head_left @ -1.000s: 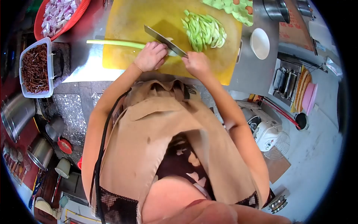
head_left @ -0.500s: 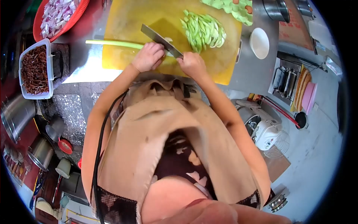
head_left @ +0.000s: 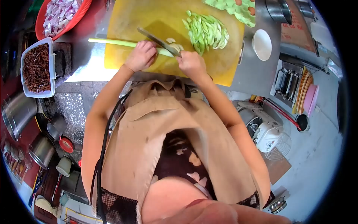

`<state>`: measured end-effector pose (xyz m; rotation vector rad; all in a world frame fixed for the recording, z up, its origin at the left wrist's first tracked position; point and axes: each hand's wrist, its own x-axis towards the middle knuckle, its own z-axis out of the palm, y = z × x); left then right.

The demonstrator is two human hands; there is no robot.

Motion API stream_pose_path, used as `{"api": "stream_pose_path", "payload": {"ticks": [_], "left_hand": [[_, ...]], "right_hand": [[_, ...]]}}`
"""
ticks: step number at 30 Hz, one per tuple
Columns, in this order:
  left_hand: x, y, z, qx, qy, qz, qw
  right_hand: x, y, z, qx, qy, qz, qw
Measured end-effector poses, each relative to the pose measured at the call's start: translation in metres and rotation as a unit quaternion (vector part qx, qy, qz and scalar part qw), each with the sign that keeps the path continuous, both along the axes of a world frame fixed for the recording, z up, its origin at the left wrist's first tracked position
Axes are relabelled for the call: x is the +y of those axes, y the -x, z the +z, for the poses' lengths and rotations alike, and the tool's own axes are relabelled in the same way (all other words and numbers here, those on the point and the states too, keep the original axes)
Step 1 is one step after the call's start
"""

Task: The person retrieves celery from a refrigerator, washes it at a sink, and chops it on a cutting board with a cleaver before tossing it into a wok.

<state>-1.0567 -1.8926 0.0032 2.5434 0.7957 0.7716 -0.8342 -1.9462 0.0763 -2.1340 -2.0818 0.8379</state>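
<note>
My left hand (head_left: 141,56) is closed over a long pale green celery stalk (head_left: 112,42), pressing it on the yellow cutting board (head_left: 123,18). The stalk's left end sticks out past the board's edge. My right hand (head_left: 191,63) grips a kitchen knife (head_left: 154,38) by its handle, which the fingers hide. Its blade slants up and left across the stalk, close to my left fingertips. A few pale fresh slices (head_left: 176,47) lie against the blade's far side. Farther right on the board is a pile of slanted green celery slices (head_left: 207,31).
A red basket (head_left: 85,16) of chopped purple onion and a plastic tub (head_left: 52,74) of dried reddish-brown strips are at the left. A white bowl (head_left: 261,44) stands right of the board. A green egg tray (head_left: 229,10) overlaps its far right corner.
The knife has tilted, so its blade shows narrower, and more pale slices show beside it. My left hand keeps hold of the stalk. The whole view has shifted slightly.
</note>
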Motion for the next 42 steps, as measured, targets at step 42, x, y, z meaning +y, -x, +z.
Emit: {"api": "stream_pose_path", "payload": {"ticks": [42], "left_hand": [[0.008, 0.031, -0.001, -0.002, -0.041, 0.009, 0.999]], "right_hand": [[0.007, 0.028, 0.009, 0.027, -0.003, 0.007, 1.000]]}}
